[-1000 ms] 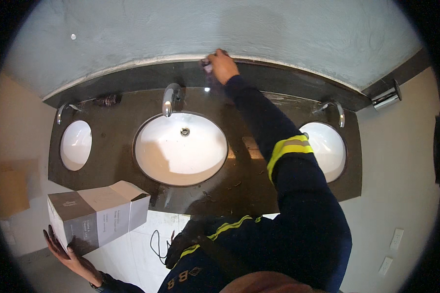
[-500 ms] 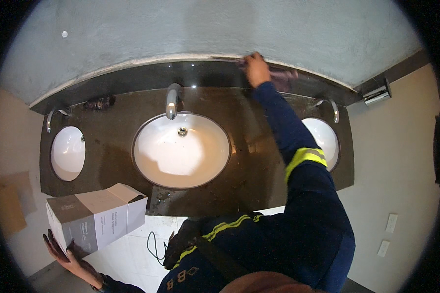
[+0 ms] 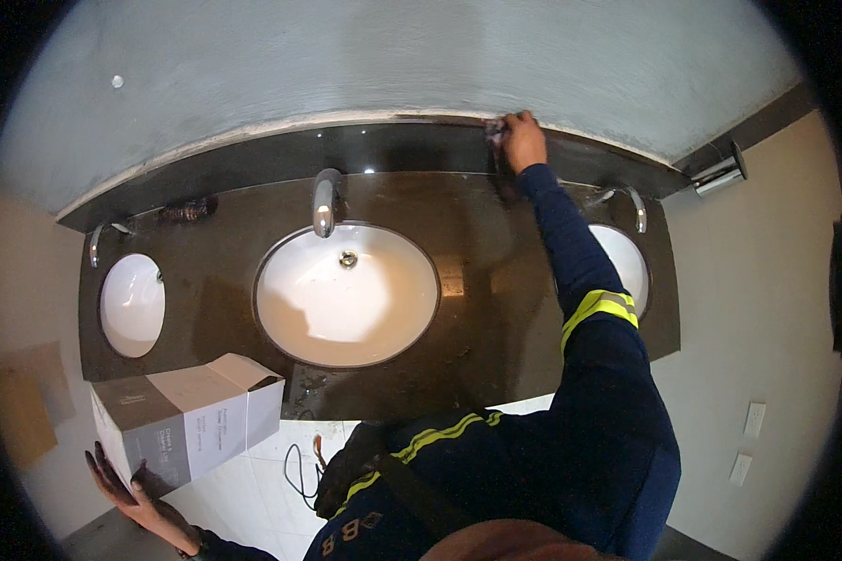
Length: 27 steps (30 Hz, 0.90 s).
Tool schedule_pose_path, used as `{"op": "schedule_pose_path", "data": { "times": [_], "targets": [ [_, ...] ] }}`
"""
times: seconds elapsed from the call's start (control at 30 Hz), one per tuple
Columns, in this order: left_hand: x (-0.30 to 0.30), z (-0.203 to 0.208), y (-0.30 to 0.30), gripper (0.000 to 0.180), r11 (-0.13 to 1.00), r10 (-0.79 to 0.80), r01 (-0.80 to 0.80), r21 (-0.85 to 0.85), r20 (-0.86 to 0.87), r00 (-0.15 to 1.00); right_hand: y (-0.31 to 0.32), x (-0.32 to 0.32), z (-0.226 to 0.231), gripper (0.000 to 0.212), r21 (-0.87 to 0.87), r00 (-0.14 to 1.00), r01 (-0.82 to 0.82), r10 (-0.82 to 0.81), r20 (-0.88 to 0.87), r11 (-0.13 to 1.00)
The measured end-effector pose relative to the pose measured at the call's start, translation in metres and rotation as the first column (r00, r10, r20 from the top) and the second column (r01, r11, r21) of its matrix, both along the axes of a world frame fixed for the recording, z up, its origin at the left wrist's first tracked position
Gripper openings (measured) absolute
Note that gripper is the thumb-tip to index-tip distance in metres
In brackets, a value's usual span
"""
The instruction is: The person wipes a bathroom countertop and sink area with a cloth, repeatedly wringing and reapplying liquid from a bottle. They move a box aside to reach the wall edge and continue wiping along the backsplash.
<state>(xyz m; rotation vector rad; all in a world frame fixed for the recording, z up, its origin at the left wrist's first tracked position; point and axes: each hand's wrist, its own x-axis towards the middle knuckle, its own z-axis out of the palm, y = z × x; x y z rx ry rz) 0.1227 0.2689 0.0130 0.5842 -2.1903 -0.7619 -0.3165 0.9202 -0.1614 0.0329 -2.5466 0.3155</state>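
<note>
box in left hand partly hides counter edge near middle sink

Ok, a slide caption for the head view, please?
Left hand gripping a box, right hand holding a cloth at the dark backsplash behind three sinks.

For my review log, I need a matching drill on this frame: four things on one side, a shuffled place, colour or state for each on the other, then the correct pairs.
Things
1. Box
2. Right hand
3. Middle sink
4. Sleeve band

Places, colours or states
A. White and oval, set in the dark counter
B. Yellow with a greyish stripe
C. Grey and white, held by the left hand
D. At the dark backsplash, with a crumpled cloth

Pairs: 1-C, 2-D, 3-A, 4-B
</note>
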Motion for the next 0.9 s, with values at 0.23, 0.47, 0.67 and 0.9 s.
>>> {"op": "schedule_pose_path", "data": {
  "times": [0.23, 0.47, 0.67, 0.9],
  "targets": [
    [0.018, -0.009, -0.01, 0.102, 0.998, 0.005, -0.004, 0.07, -0.013, 1.0, -0.143, -0.026, 0.008, 0.026, -0.061, 0.951, -0.298, 0.301, 0.065, 0.953],
    [0.039, -0.014, -0.027, 0.105, 0.994, 0.107, -0.108, 0.017, 0.037, 0.994, -0.317, -0.07, 0.008, 0.021, -0.11, 0.87, -0.473, 0.483, 0.101, 0.874],
    [0.047, -0.012, -0.029, 0.099, 0.986, 0.165, -0.165, -0.001, 0.027, 0.986, -0.295, -0.071, -0.001, 0.024, -0.094, 0.878, -0.458, 0.467, 0.107, 0.884],
    [0.036, -0.016, -0.033, 0.103, 0.995, 0.087, -0.086, 0.045, -0.022, 0.996, -0.1, -0.018, 0.008, 0.028, 0.014, 0.972, -0.216, 0.213, 0.101, 0.976]
  ]
}}
